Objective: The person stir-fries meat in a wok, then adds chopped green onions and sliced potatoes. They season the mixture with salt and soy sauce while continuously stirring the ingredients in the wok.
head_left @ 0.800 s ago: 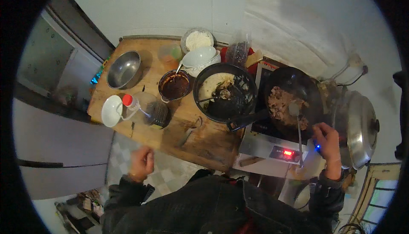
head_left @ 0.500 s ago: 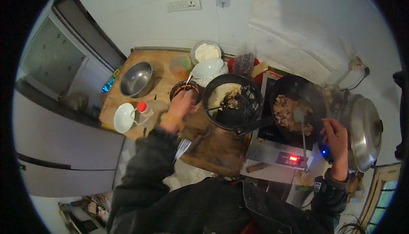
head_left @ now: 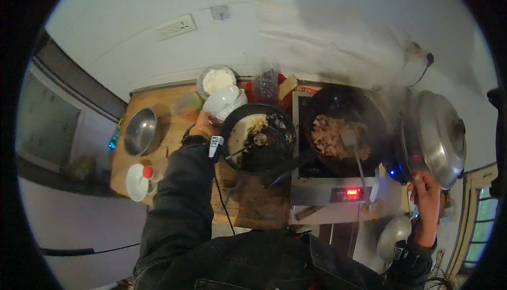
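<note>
While steam veils the wok (head_left: pixel 338 126) — dirty black pan (head_left: pixel 259 137) alongside | left hand (head_left: pixel 203 124) outstretched, fingers touching white bowls (head_left: pixel 224 102); grip unclear | right hand (head_left: pixel 428 192) closed round spatula (head_left: pixel 355 150) handle — blade in meat

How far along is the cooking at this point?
Done: browned chopped meat sits in the black wok on the lit induction cooker; the black frying pan is nearly emptied. In hand: the right hand holds the long metal spatula in the meat, and the left hand reaches the stacked white bowls. Left: nothing is served yet.
</note>
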### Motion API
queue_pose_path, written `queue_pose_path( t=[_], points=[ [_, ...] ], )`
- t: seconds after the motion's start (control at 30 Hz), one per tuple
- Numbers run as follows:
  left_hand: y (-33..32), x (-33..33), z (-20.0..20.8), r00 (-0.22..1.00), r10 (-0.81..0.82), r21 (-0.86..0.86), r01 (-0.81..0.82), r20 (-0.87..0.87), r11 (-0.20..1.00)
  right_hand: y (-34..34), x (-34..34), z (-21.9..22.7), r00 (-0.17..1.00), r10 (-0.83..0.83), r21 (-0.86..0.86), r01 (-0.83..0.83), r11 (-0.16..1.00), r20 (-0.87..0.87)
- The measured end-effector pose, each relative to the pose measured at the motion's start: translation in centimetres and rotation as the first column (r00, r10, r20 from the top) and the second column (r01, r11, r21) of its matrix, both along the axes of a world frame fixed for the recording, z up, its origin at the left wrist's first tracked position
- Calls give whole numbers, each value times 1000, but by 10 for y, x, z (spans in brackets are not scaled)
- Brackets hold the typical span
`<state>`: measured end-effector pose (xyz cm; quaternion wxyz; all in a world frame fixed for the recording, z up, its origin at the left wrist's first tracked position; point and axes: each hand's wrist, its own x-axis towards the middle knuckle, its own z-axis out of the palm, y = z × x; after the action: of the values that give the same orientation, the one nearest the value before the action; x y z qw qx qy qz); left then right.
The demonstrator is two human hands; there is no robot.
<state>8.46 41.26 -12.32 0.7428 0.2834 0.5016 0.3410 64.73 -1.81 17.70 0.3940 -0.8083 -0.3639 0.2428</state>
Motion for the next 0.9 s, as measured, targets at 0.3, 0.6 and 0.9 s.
queue_pose_path(
  t=[0.3, 0.6, 0.9],
  points=[
    [-8, 19, 25, 634, -2, 410, 502, -774, 761, 15, 7, -18, 998, 69, -17, -69, 997, -4],
    [21, -20, -43, 634, -41, 453, 594, -772, 665, 75, -8, -54, 952, 302, -74, -297, 952, 53],
    [24, -5, -11, 590, -325, 44, 524, -739, 851, 116, -22, -122, 605, 622, -528, -358, 770, 497]
  ],
)
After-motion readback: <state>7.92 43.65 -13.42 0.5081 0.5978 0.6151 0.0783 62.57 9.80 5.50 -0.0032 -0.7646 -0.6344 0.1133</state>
